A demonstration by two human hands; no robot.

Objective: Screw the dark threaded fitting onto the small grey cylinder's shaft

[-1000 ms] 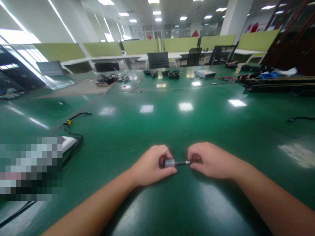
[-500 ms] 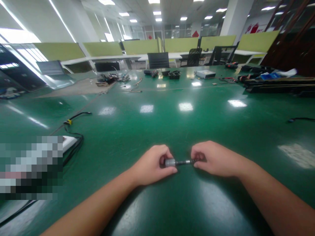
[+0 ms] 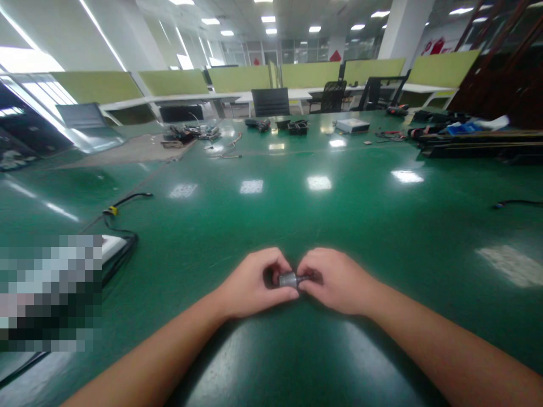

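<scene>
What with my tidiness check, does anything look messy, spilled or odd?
Nothing looks spilled. Untidy, though: a tangle of wires heaped far left on the green tabletop, and a blue item jumbled over black strips, far right. Near left is pixelated.

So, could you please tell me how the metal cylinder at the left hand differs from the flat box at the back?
The cylinder is rounded and sits between the thumb and fingers of the left hand; the box is rectangular and rests untouched on the table. The cylinder is smaller than the box. Both look silvery grey.
</scene>
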